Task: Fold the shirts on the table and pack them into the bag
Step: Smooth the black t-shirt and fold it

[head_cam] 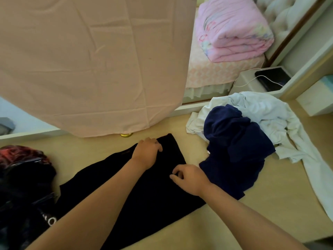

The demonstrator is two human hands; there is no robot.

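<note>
Black shirt lies flat on the beige table, centre to lower left of the frame. It is folded into a long strip, with its long axis running from lower left to upper right. The narrow end points to the upper right, toward the hanging cloth.

Left hand is palm down on that upper end, fingers bent onto the fabric near the far corner. Can't tell if they grip or just press. Right hand is at the strip's right edge, fingers curled, thumb and forefinger meeting in a pinch on the black cloth.

Navy shirt is crumpled at centre right, its lower part touching the black shirt's right edge. White shirt is bunched behind and under it, with one part trailing to the lower right edge of the frame.

Dark bag sits at the lower left, red pattern on top and white lettering low down, against the strip's lower left end.

Surface is pale beige and smooth. A pink sheet hangs over the upper left, with a small gold object at its hem. At upper right, a folded pink quilt sits on a bed. A white nightstand beside it holds a dark flat device with a white cable.
</note>
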